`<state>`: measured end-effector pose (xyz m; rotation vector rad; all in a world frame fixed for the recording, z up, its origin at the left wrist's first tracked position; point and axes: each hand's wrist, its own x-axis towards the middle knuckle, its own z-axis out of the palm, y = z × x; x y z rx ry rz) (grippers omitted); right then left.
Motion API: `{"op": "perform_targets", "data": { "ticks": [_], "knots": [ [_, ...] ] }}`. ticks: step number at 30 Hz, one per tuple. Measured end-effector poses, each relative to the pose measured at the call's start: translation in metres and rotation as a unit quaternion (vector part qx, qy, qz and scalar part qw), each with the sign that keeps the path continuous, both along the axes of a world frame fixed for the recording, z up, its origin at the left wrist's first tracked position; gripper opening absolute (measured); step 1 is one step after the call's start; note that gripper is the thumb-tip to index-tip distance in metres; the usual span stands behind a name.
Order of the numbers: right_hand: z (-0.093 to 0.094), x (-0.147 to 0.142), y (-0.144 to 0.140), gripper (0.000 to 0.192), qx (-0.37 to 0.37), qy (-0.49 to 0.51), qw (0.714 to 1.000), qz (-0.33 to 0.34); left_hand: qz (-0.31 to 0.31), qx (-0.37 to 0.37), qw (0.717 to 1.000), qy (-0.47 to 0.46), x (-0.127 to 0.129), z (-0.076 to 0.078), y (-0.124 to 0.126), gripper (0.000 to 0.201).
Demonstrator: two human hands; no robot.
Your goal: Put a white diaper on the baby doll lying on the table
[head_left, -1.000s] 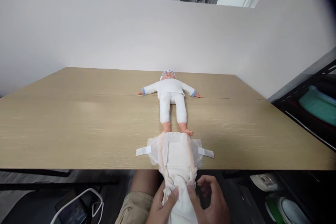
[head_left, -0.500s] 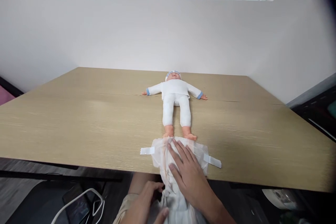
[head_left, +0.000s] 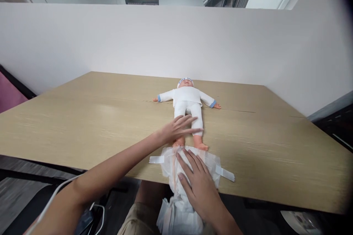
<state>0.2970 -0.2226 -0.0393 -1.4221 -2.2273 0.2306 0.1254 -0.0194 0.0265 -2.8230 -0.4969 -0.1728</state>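
Your left hand (head_left: pixel 176 130) reached far over the table (head_left: pixel 82 125) and lay with spread, unclenched fingers on the legs of the doll (head_left: pixel 187 108); whether it already gripped a leg or only touched it, I cannot tell. Your right hand (head_left: pixel 197 183) was pressed flat, palm down and fingers open, on the diaper (head_left: pixel 190 165), grasping nothing.

The doll lay on its back near the middle of the table, arms out, its head toward the white wall (head_left: pixel 165 40) and its feet just touching the far edge of the diaper; the diaper was spread open at the near edge of the table, its two tabs out to the sides, and its near part hung down over the edge toward your lap.

The doll looked light, with a soft cloth body and harder plastic feet and hands, so I think it would slide easily on the smooth wood; the ankles or lower legs seemed the good place to hold. The diaper looked thin, soft and very light; it would crumple and shift easily, so a flat palm suited it.
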Motion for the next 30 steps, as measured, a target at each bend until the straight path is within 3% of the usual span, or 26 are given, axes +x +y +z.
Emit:
{"op": "perform_targets", "data": {
  "ticks": [2,5,8,10,13,16,19,22,30],
  "knots": [
    [-0.002,0.000,0.000,0.072,0.001,-0.009,1.000,-0.002,-0.072,0.002,0.997,0.023,0.006,0.002,0.009,0.097],
    [-0.002,0.001,0.001,0.071,-0.002,-0.017,1.000,-0.004,-0.143,-0.019,0.989,0.017,0.012,0.002,0.019,0.067],
    [0.001,0.004,0.003,0.074,-0.016,-0.017,1.000,0.009,-0.158,-0.058,0.985,-0.029,0.017,-0.001,0.025,0.035],
    [0.003,0.007,0.005,0.076,-0.031,-0.019,0.999,0.020,-0.157,-0.102,0.980,-0.063,0.021,0.001,0.026,0.031],
    [0.007,0.014,0.014,0.075,-0.060,-0.030,0.997,0.033,-0.154,-0.199,0.959,-0.133,0.023,0.021,0.028,0.036],
    [0.011,0.021,0.033,0.072,-0.088,-0.043,0.993,0.064,-0.138,-0.284,0.926,-0.207,0.024,0.055,0.034,0.037],
    [0.011,0.025,0.065,0.070,-0.094,-0.049,0.991,0.087,-0.086,-0.336,0.895,-0.282,0.024,0.087,0.042,0.040],
    [0.006,0.024,0.109,0.066,-0.069,-0.048,0.993,0.084,-0.050,-0.385,0.861,-0.329,0.024,0.106,0.052,0.044],
    [0.002,0.029,0.252,0.062,0.046,-0.017,0.997,0.058,-0.097,-0.382,0.826,-0.402,0.022,0.124,0.076,0.036]
  ]
}}
